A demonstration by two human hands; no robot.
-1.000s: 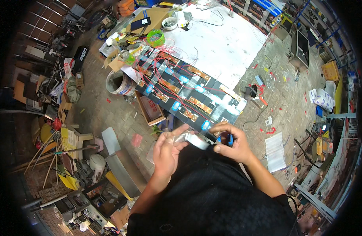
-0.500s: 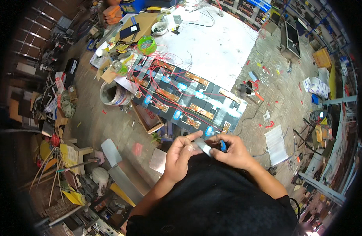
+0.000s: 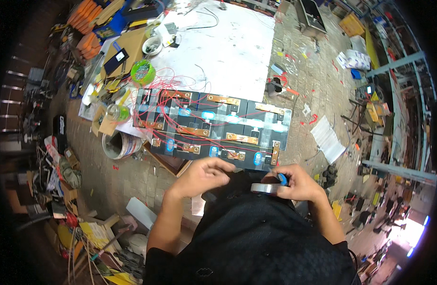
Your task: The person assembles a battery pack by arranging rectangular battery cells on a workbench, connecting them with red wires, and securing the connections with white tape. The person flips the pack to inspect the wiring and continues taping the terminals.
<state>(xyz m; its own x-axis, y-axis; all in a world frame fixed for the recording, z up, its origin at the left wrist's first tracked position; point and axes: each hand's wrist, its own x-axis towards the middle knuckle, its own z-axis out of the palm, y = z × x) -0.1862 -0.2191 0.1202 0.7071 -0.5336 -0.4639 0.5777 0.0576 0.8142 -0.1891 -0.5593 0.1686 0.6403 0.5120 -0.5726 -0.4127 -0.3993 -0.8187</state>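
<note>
Head camera looks down on a cluttered workshop floor of paving bricks. Largest in view is a white sheet point(image 3: 228, 52) spread on the floor, and on its near edge lies a black battery pack point(image 3: 211, 128), its long axis running left to right, crossed by copper bars and thin red wires. Left of the pack sit a white bucket point(image 3: 116, 145) and a green tape roll point(image 3: 142, 72). Below the pack, both forearms rise from the lower edge and bend inward above the person's dark shirt. The right hand point(image 3: 297, 183) is curled closed around a roll of clear tape point(image 3: 266, 188), which lies flat, its open face turned up, just inside the fingers beside a small blue tool point(image 3: 282, 179). The left hand point(image 3: 202, 176) hovers near the roll, fingers pinched together; what its grip has hold of cannot be told.
</note>
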